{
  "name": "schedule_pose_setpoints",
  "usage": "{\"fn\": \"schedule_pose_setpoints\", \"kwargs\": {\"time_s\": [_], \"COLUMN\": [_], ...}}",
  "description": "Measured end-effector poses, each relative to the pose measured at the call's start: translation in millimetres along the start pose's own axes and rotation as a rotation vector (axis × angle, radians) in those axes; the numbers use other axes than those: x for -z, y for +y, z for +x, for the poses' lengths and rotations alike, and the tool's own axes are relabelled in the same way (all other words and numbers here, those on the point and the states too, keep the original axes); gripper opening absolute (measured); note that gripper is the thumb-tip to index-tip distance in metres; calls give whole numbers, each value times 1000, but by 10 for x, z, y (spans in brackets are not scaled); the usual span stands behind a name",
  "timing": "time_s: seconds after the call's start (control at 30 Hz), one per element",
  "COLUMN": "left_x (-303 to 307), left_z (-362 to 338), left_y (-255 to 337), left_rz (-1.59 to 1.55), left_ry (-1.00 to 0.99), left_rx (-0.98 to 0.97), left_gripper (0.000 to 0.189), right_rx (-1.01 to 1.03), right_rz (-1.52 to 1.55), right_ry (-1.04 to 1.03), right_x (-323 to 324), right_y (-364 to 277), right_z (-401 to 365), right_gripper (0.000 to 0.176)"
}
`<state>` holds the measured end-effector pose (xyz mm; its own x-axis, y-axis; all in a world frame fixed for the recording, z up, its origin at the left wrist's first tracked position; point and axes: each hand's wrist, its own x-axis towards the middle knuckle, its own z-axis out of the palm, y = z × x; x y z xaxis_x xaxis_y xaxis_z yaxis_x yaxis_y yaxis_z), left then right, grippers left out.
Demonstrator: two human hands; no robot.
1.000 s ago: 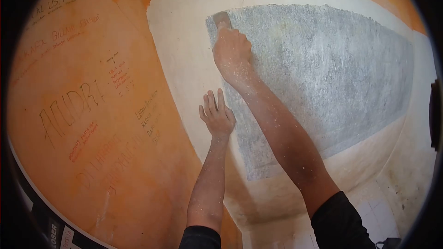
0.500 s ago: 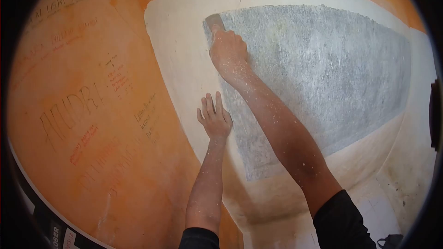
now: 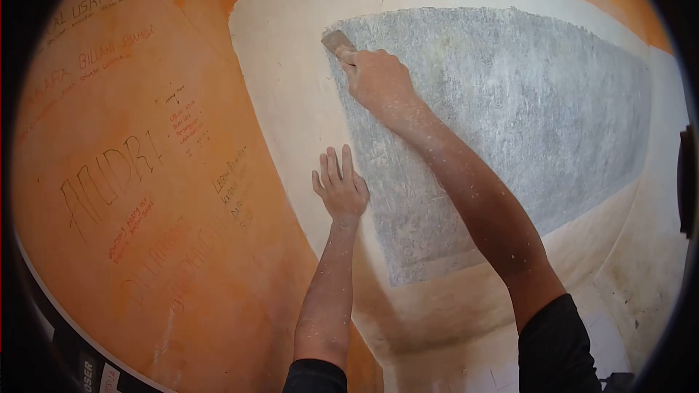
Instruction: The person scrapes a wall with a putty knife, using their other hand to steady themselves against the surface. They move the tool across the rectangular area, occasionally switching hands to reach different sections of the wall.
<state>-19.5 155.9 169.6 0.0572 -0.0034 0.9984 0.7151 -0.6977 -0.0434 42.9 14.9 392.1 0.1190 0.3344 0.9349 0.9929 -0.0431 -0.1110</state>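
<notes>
My right hand is wrapped round a scraper with a flat, brownish-grey blade. The blade lies against the upper left corner of a rough grey patch on the wall; my fingers hide its handle. Lower down, my left hand rests on the white wall with fingers spread, right beside the patch's left edge, and holds nothing. Pale specks dot both forearms.
On the left stands an orange wall covered in black and red handwriting. A pale ledge runs below the grey patch. A dark object juts in at the right edge.
My right hand has shifted right and slightly down, with the scraper now tilted further to the left. The left hand stays in nearly the same place.
</notes>
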Motion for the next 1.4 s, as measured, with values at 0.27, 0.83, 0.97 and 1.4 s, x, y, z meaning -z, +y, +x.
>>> {"fn": "schedule_pose_setpoints", "kwargs": {"time_s": [0.27, 0.83, 0.97, 1.4], "left_x": [-26, 210, 941, 1100], "left_z": [5, 200, 966, 1565], "left_y": [-20, -2, 354, 852], "left_rz": [-6, -79, -945, -453], "left_ry": [19, -17, -271, -462], "left_rx": [-11, 3, 580, 517], "left_gripper": [57, 59, 63, 62], "right_rx": [-22, -78, -7, 227], "right_rz": [31, 181, 389, 855], "right_ry": [-47, -185, -179, -316], "right_x": [39, -56, -284, -114], "right_y": [-21, -2, 120, 917], "right_z": [112, -26, -450, -531], "right_gripper": [33, 37, 44, 44]}}
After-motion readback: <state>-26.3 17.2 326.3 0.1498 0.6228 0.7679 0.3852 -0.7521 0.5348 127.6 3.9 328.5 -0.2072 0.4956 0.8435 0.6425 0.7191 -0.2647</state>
